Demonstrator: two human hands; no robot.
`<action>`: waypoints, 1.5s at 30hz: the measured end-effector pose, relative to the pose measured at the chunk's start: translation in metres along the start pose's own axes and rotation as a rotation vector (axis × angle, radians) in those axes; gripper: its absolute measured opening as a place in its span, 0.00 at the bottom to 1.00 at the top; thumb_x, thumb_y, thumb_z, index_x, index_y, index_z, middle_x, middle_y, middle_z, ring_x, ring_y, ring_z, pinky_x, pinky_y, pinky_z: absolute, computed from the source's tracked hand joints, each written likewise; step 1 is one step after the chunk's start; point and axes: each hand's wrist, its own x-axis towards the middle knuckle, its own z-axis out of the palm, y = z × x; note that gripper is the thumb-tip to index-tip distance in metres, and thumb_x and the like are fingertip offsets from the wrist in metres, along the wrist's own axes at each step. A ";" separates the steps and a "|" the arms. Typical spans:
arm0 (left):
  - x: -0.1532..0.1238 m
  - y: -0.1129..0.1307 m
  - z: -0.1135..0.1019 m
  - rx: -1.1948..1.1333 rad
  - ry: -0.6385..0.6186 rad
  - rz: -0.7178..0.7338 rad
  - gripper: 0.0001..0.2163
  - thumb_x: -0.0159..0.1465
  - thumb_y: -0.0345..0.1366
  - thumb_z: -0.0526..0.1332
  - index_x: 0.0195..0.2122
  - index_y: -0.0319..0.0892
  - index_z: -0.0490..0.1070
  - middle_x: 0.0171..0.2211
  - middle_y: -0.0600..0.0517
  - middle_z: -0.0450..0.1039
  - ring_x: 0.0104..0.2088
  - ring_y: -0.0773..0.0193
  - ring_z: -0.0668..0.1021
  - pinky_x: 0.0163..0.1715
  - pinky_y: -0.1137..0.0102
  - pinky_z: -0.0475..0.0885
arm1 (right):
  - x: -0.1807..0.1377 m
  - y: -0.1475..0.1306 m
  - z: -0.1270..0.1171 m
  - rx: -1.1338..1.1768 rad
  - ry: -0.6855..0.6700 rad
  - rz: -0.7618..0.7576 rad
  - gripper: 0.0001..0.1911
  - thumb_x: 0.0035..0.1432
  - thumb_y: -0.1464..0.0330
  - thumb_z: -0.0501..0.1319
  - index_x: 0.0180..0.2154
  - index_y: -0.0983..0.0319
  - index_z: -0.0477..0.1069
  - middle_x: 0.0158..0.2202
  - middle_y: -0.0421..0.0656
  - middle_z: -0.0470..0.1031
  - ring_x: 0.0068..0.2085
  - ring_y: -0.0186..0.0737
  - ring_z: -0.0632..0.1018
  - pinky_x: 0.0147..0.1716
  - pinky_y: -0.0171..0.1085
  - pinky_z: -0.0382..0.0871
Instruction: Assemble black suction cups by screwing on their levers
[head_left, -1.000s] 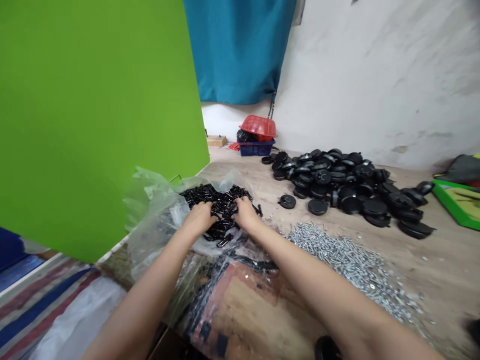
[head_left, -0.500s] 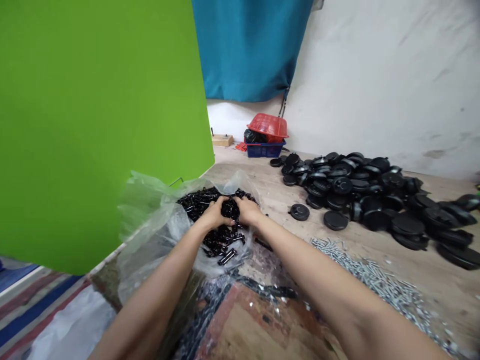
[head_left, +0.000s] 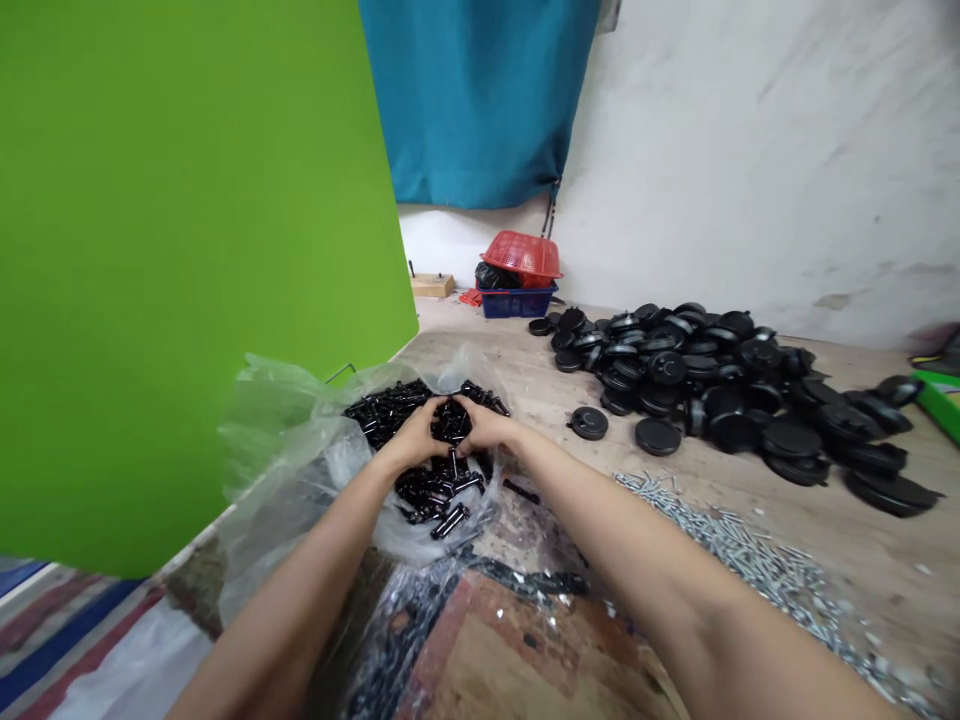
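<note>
Green board (head_left: 187,250) stands at the left, just beside a clear plastic bag (head_left: 285,440) heaped with black bolts (head_left: 390,405) on the wooden worktop (head_left: 862,520). Over the bag the left hand (head_left: 414,440) and right hand (head_left: 487,432) meet, fingers curled inward, cupping a handful of the bolts between them. Further right lie scattered silver screws (head_left: 750,555) and a pile of black round discs (head_left: 720,385).
</note>
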 end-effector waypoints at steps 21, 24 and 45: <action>-0.084 0.084 0.020 -0.479 0.118 0.173 0.26 0.46 0.27 0.68 0.50 0.41 0.73 0.48 0.48 0.75 0.48 0.54 0.76 0.53 0.56 0.69 | -0.111 -0.050 -0.018 0.593 0.100 -0.042 0.26 0.45 0.84 0.63 0.47 0.63 0.67 0.32 0.38 0.73 0.28 0.33 0.74 0.28 0.37 0.74; -0.121 0.096 0.047 -0.487 0.021 0.140 0.25 0.50 0.28 0.65 0.52 0.41 0.71 0.51 0.47 0.74 0.51 0.53 0.74 0.55 0.55 0.67 | -0.165 -0.041 -0.013 0.552 0.126 -0.014 0.27 0.44 0.83 0.64 0.47 0.62 0.68 0.33 0.39 0.74 0.30 0.35 0.75 0.32 0.39 0.76; -0.198 0.088 0.163 -0.089 -0.175 0.174 0.24 0.53 0.31 0.57 0.53 0.39 0.67 0.54 0.43 0.70 0.52 0.53 0.73 0.52 0.56 0.69 | -0.314 0.008 0.042 -0.153 0.253 0.251 0.39 0.44 0.73 0.68 0.58 0.62 0.58 0.51 0.54 0.68 0.46 0.53 0.76 0.41 0.45 0.70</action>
